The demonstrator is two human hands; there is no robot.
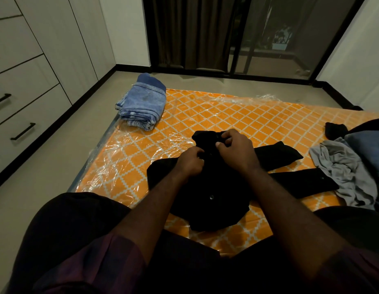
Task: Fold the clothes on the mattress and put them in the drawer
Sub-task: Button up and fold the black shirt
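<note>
Head view. On the near half of the orange-patterned mattress (216, 111) (wrapped in clear plastic), a black shirt (205, 200), front up, one button showing on the placket. Long axis from the near edge toward the far edge: collar (202, 135) at the far end, hem toward the person's lap. Both sleeves thrown out toward the right edge, roughly parallel. The nearer one ends in a buttoned cuff (320, 179) just beside a crumpled grey garment (341, 166).

Left hand (189, 161) down on the chest of the shirt, fingers curled in and pinching the black cloth. Right hand (235, 149) just beyond it and close beside it, fingers and thumb closed on the cloth right below the collar. Cannot tell which fold or button each pinch has hold of (black on black).

At the far left corner of the mattress, a stack of folded jeans (143, 102), pale blue, with a darker blue piece at its far end. Along the right edge, past the grey garment, a blue garment (369, 149) and a small black piece (335, 129), none of them folded.

Off the mattress, along the left wall, white drawers (25, 98) with black bar handles, fronts flush with the cabinet. Beyond the far edge, a dark curtain (190, 30) and a glass door (279, 35).
</note>
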